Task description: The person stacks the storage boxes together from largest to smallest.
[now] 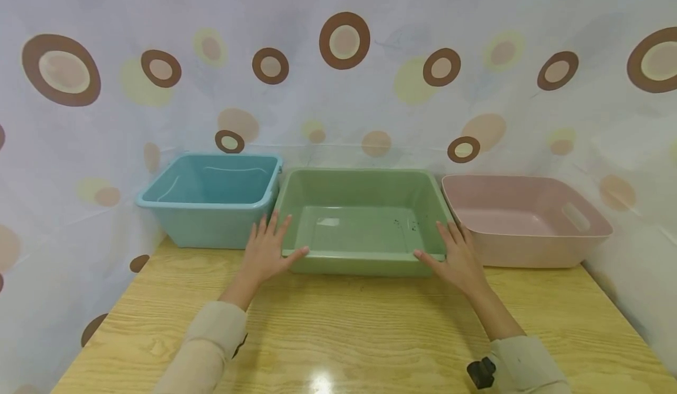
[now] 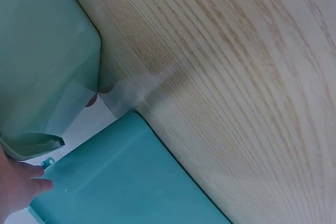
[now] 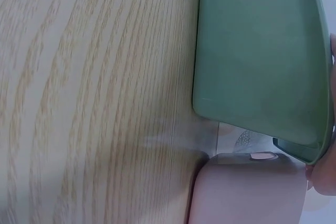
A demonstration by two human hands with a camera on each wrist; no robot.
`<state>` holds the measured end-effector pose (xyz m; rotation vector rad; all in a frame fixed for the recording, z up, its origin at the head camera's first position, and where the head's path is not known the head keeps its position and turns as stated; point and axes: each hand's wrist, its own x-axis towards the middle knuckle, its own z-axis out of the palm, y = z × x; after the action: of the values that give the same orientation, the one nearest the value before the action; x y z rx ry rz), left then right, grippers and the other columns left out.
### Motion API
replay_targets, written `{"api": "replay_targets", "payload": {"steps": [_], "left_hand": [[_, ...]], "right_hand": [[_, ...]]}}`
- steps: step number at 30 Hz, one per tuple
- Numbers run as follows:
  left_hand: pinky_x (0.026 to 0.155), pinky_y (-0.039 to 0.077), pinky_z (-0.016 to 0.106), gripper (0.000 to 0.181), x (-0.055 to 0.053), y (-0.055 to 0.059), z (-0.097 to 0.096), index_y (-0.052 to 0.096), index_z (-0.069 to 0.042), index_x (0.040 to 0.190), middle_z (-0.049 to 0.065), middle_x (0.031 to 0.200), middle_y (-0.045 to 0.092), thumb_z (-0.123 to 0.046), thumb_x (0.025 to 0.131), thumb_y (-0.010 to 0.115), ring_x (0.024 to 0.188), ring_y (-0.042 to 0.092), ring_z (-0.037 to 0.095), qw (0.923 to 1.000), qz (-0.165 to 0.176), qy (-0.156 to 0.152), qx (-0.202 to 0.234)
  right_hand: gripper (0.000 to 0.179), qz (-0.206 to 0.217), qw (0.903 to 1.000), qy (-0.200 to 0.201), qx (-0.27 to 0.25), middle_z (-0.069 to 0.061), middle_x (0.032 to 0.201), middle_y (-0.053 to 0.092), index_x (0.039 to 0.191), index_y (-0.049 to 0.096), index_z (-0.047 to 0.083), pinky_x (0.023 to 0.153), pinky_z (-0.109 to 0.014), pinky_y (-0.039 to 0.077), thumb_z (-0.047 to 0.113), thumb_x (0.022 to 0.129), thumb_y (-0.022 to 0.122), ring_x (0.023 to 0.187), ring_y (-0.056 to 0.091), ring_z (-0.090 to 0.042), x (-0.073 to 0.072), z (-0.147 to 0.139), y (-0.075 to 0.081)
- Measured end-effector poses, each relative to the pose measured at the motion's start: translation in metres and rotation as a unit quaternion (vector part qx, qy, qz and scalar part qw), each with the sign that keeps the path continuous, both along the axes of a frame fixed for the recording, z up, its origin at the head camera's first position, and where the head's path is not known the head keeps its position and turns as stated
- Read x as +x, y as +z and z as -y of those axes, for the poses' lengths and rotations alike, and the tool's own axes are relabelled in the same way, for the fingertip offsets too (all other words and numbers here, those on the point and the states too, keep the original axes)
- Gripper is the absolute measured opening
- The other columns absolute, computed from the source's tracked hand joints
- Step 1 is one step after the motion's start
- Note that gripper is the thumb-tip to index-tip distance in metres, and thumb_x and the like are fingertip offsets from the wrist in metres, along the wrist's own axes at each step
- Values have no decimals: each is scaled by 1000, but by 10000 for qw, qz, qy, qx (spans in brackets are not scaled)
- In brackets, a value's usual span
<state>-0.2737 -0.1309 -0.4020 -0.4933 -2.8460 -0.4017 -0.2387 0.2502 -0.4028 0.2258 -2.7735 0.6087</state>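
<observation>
A green rectangular basin (image 1: 359, 229) stands in the middle of the table, with a few dark specks on its floor. My left hand (image 1: 267, 250) touches its front left corner, thumb along the front rim and the other fingers spread towards the blue basin. At the front right corner, my right hand (image 1: 456, 259) rests on the rim in the same way, its fingertips near the pink basin. Both wrist views show the green basin's outer wall (image 2: 42, 51) and only part of each hand; some fingertips are hidden in the right wrist view.
A light blue basin (image 1: 211, 229) stands close on the left, and a pink basin (image 1: 529, 250) with a handle slot close on the right. All three sit on a wood-grain table (image 1: 359, 335). Behind them hangs a white sheet (image 1: 296, 117) with coloured circles.
</observation>
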Motion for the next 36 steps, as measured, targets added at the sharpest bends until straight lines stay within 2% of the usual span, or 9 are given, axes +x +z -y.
{"api": "replay_targets", "payload": {"steps": [6, 10, 14, 18, 28, 36], "left_hand": [[110, 14, 57, 83, 1, -1, -1, 21, -11, 146, 23, 150, 13, -59, 84, 49, 136, 13, 47, 9999, 113, 11, 131], [108, 19, 58, 83, 2, -2, -1, 20, -12, 146, 23, 151, 10, -59, 84, 49, 136, 11, 47, 9991, 287, 38, 301], [100, 29, 62, 83, 4, -1, -2, 17, -13, 147, 22, 152, 7, -60, 85, 47, 137, 9, 46, 9978, 528, 90, 381], [93, 35, 65, 83, 5, -1, -2, 16, -13, 147, 23, 151, 8, -60, 85, 47, 137, 9, 46, 9976, 578, 110, 364], [96, 33, 64, 83, 6, -2, -2, 19, -11, 147, 25, 150, 11, -60, 85, 47, 136, 10, 47, 9979, 514, 62, 377], [98, 31, 63, 83, 9, -2, -1, 18, -11, 147, 24, 151, 8, -57, 85, 49, 137, 9, 46, 9971, 611, 43, 461]], "right_hand": [[86, 148, 9999, -3, -43, -31, 143, 23, 141, 28, -1, 101, -67, 17, 54, 82, 57, 133, 11, -50, 2, 0, 1], [85, 225, 9997, 15, -95, -31, 143, 22, 141, 27, -1, 101, -68, 17, 53, 82, 56, 133, 11, -51, 3, -1, 2], [86, 309, 9994, 26, -176, -31, 144, 20, 141, 26, -2, 101, -68, 17, 53, 82, 56, 133, 10, -51, 4, -1, 3], [87, 374, 9990, 33, -238, -31, 145, 19, 142, 25, -2, 99, -69, 18, 53, 83, 56, 133, 10, -52, 4, 0, 3], [87, 430, 9984, 50, -354, -32, 145, 17, 142, 22, -3, 99, -70, 17, 52, 83, 55, 133, 10, -52, 5, 0, 2], [89, 484, 9980, 49, -398, -32, 146, 15, 143, 20, -2, 97, -71, 19, 52, 83, 56, 133, 10, -52, 8, 0, -1]]}}
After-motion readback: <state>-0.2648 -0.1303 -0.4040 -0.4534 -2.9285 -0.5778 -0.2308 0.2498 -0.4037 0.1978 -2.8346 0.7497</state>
